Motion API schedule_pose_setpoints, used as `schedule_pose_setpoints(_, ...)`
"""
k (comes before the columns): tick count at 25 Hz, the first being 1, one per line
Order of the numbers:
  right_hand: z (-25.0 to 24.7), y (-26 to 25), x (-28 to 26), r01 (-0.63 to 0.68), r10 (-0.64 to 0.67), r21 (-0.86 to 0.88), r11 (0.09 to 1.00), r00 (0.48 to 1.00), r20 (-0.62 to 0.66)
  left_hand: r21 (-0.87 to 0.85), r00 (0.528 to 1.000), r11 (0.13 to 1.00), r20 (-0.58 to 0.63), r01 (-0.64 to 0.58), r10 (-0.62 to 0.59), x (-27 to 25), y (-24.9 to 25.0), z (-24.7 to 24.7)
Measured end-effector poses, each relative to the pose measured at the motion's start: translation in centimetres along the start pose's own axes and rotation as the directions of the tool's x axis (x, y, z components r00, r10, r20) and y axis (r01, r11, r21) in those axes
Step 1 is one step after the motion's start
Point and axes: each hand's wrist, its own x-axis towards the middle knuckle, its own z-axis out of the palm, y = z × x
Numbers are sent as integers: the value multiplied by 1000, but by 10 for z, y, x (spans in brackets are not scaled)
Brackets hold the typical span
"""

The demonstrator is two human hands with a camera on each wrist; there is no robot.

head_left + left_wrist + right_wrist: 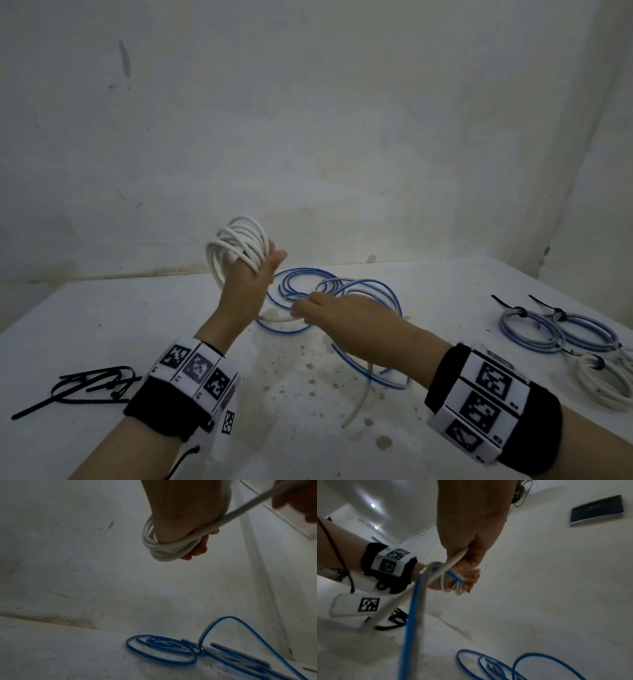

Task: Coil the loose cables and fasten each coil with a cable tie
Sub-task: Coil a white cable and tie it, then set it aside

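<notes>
My left hand (251, 286) is raised above the table with a white cable coil (239, 248) wound around its fingers; in the left wrist view the fingers (199, 549) curl over the coil (164, 551). A white strand (254, 505) runs from the coil to my right hand (329, 308). That hand (469, 566) grips the white cable (453, 562) along with some blue strands (453, 576). The white cable's loose tail (359, 404) trails on the table. A loose blue cable (298, 277) lies in loops under my right hand.
Black cable ties (92, 383) lie at the front left of the white table (102, 325). Two tied blue-grey coils (529, 330) (585, 334) and a tied white coil (603, 383) lie at the right. A wall (308, 137) stands close behind the table.
</notes>
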Motion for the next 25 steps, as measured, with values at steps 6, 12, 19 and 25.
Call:
schedule_pose_setpoints(6, -34, 25, -3, 99, -153, -141, 985, 879, -452, -104, 787, 890, 520, 445, -333, -42, 5, 19)
schedule_pose_setpoints(12, -44, 60, 2, -47, 117, 140, 989, 826, -552, -240, 581, 783, 793, 574, -184, -51, 45, 24)
schedule_pose_setpoints(19, 24, 59, 19, -181, 370, 598, 781, 906, -208, -523, 717, 639, 695, 564, -64, -43, 65, 18)
schedule_pose_setpoints(25, 30, 15, 14, 21, 306, 992, 121, 950, -58, -662, 826, 577, 562, 479, -40, -36, 66, 11)
